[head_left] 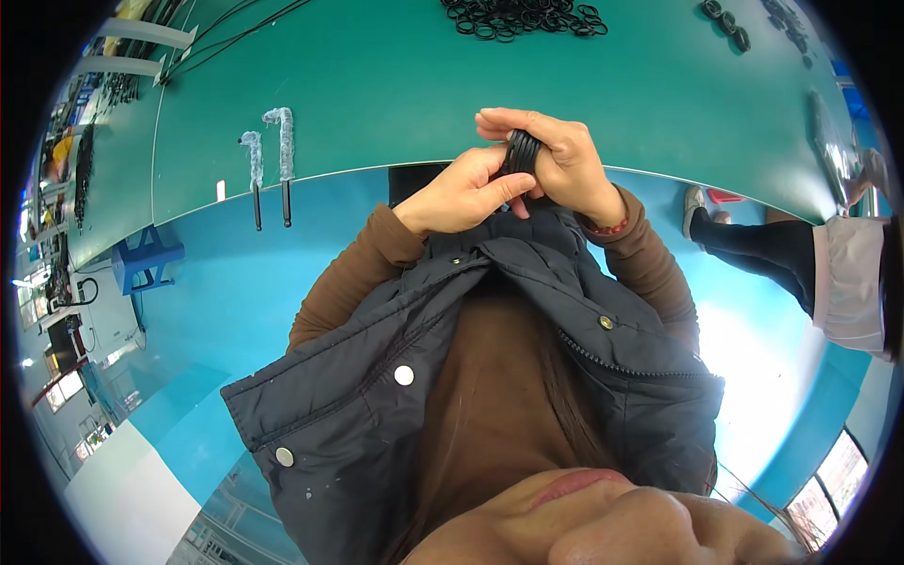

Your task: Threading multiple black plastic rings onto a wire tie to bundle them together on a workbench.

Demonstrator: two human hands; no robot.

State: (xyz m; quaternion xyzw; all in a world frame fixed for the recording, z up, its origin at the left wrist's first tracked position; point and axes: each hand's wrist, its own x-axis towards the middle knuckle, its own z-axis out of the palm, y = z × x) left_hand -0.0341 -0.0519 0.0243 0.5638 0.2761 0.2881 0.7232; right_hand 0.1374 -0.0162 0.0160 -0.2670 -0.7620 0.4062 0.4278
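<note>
My hands meet just over the near edge of a green table (377, 85). A small stack of black rubber rings (521, 151) is pinched between them. My right hand (560, 155) wraps over the stack from the far side. My left hand (461, 193) presses against it from below, thumb on the rings. Both brown sleeves rise from my dark padded vest.
A loose pile of black rings (523, 19) lies at the table's far edge, with more rings (730, 24) to the right. Two wrapped tools (268, 165) rest at the near left edge. A blue stool (146, 259) stands on the floor. Another person (829, 273) stands at the right.
</note>
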